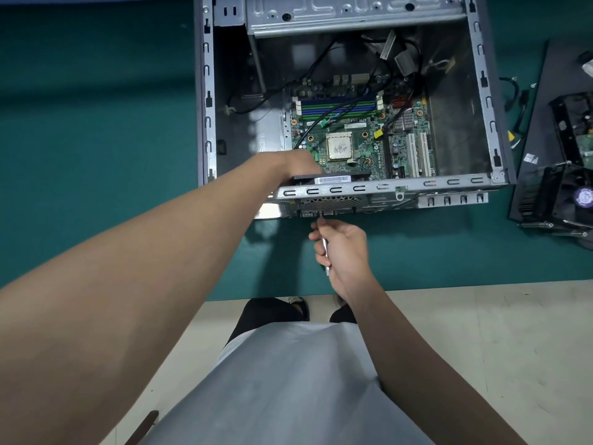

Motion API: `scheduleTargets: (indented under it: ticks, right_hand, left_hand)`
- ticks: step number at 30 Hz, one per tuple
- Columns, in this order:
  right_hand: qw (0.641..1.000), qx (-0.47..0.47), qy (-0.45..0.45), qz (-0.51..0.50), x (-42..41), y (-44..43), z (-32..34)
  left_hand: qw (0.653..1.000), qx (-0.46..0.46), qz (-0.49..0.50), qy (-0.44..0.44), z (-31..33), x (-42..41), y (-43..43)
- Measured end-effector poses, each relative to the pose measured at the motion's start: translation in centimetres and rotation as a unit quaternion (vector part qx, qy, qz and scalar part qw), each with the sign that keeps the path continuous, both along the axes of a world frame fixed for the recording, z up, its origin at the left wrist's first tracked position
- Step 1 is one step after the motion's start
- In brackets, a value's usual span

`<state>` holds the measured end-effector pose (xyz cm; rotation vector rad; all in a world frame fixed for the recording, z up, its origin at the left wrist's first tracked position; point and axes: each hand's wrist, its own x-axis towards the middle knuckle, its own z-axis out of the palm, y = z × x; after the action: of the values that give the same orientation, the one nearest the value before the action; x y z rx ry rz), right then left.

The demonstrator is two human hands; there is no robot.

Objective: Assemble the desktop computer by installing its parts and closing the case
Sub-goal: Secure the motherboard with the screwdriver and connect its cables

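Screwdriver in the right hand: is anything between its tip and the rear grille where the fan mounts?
Nothing visible does. The screwdriver in the right hand has its tip at the rear grille's outer face; the left hand holds the fan against the inside of the case.

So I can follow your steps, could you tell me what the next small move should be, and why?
Probably turn the screwdriver to fasten the fan: the left hand holds it inside against the rear grille, and the right hand has the tip there.
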<state>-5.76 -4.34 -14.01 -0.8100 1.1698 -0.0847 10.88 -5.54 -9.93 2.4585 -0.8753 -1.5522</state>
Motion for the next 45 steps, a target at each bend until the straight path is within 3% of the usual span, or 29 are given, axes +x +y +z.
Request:
scheduleTargets:
  ticks: [4, 9, 15, 18, 22, 24, 28, 31, 34, 37, 45]
  right_hand:
    - [0.995, -0.085, 0.056, 0.023, 0.3, 0.6, -0.2]
    - [0.999, -0.018, 0.027, 0.003, 0.3, 0.1, 0.4]
    - [0.985, -0.073, 0.059, 0.142, -1.1, -2.4, 1.9]
    - [0.965, -0.121, 0.069, 0.222, -2.3, -4.0, 3.7]
    - [0.896, -0.206, 0.043, 0.392, -3.5, -5.7, 7.6]
    - [0.877, -0.226, 0.016, 0.424, -3.7, -6.8, 10.3]
    - [0.889, -0.263, -0.071, 0.369, -3.3, -9.9, 15.4]
    - [0.913, -0.319, -0.103, 0.234, -2.8, -12.5, 17.1]
    - [0.905, -0.403, -0.052, 0.127, -2.7, -15.5, 16.9]
    - [0.912, -0.405, -0.009, 0.068, -3.4, -18.8, 15.3]
    - [0.889, -0.396, 0.137, 0.186, -6.9, -24.9, 7.6]
  left_hand:
    - [1.0, -0.008, -0.006, -0.006, 0.0, 0.2, 0.2]
    - [1.0, -0.007, 0.004, 0.022, 0.1, 0.4, 0.1]
    - [0.998, 0.009, 0.004, 0.069, 0.7, 1.1, 0.9]
    - [0.998, 0.01, 0.003, 0.064, 1.4, 1.2, 1.3]
    - [0.999, -0.02, 0.004, 0.035, 2.6, 0.9, 1.4]
    - [0.999, -0.029, 0.007, 0.03, 3.5, 0.5, 1.1]
    - [0.999, -0.045, -0.015, -0.01, 5.0, -1.9, -0.3]
    - [0.988, -0.082, -0.034, -0.129, 5.4, -4.3, -1.2]
    - [0.96, -0.136, -0.047, -0.24, 5.6, -6.4, -1.5]
    - [0.952, -0.172, -0.04, -0.248, 5.8, -7.2, -2.6]
    - [0.931, -0.239, 0.047, -0.273, 5.4, -12.1, -11.1]
